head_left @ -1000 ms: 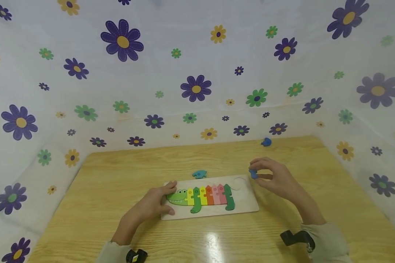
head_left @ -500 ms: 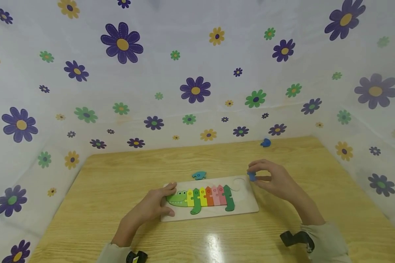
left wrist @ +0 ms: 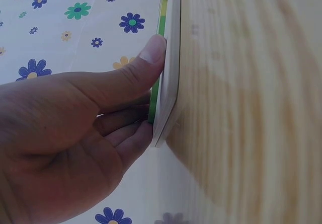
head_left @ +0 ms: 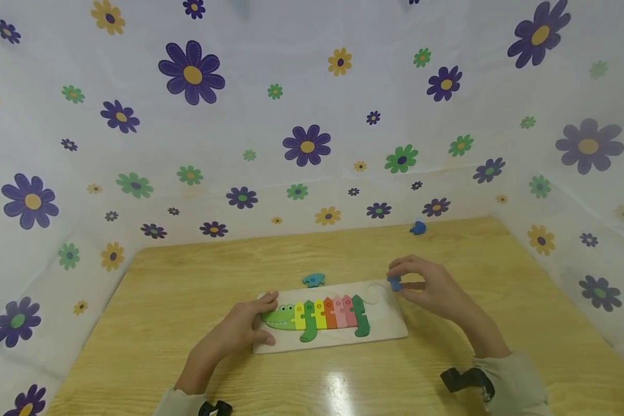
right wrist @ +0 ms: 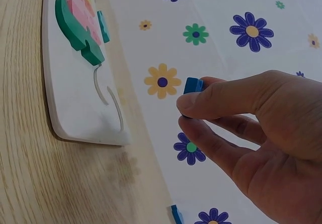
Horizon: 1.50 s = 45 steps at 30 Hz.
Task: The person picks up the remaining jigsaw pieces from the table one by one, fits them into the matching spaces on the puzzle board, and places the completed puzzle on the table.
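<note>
A pale wooden puzzle board (head_left: 387, 323) lies on the table, with crocodile pieces set in it: a light green head (head_left: 278, 317), a row of yellow, green, orange and pink pieces, and a dark green leg piece (head_left: 362, 323). My left hand (head_left: 239, 326) rests on the board's left end, thumb and fingers spread around the head piece; in the left wrist view its thumb (left wrist: 151, 53) touches the top face. Between thumb and fingers, my right hand (head_left: 434, 289) pinches a small blue puzzle piece (right wrist: 193, 85), held over the board's far right corner near the bare curved tail outline.
Just behind the board lies a teal puzzle piece (head_left: 314, 280). A darker blue piece (head_left: 418, 227) is at the table's far edge on the right. White cloth walls with printed flowers (head_left: 307, 146) enclose the wooden table (head_left: 187, 277) at the back and sides.
My right hand, with the blue puzzle piece, has shifted slightly left toward the board's corner. The left hand stays on the board. The whole head view has tilted up a little.
</note>
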### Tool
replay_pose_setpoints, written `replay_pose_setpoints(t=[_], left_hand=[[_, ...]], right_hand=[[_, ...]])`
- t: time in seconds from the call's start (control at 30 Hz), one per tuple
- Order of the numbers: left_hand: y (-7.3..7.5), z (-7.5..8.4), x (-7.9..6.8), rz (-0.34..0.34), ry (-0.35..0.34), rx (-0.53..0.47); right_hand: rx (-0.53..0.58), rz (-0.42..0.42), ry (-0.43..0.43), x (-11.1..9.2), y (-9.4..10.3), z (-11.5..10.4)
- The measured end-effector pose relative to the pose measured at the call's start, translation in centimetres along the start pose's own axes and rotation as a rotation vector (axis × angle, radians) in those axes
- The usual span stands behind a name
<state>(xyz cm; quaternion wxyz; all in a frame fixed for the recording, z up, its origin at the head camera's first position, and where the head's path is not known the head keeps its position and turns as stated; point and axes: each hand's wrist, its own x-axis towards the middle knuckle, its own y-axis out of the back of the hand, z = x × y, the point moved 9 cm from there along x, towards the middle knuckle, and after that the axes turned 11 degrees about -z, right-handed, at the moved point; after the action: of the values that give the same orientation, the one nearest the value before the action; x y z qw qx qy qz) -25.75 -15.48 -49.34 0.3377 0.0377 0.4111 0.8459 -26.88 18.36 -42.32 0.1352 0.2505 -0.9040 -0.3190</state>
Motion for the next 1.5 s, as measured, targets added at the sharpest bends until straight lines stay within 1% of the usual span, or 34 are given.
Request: replay_pose_setpoints(t=[0.17,0.6,0.77,0.97,1.27,1.5], left_hand=[[-0.2,-0.1,-0.1,0.0,-0.004,0.002],[0.0,-0.1,-0.1,0.003,0.003,-0.007],[0.0,0.0,-0.1,0.001,0.01,0.006],[0.1,0.2,-0.2,0.0,-0.004,0.017],[0.1,0.3,-0.2,0.0,-0.012,0.002],[0.0,0.1,-0.2,0.0,-0.007,0.012]], right_hand=[[-0.004,-0.005,-0.003,-0.1,-0.3,0.1],[-0.055,-0.001,0.029,0.0,-0.6,-0.3],[-0.044,-0.001,0.026,0.0,-0.7,-0.4],[-0.052,-0.008,0.04,0.1,-1.0,-0.3],[-0.06,-0.027,0.022,0.3,-1.3,-0.1],[-0.052,-0.043,0.007,0.5,-1.7,0.1]])
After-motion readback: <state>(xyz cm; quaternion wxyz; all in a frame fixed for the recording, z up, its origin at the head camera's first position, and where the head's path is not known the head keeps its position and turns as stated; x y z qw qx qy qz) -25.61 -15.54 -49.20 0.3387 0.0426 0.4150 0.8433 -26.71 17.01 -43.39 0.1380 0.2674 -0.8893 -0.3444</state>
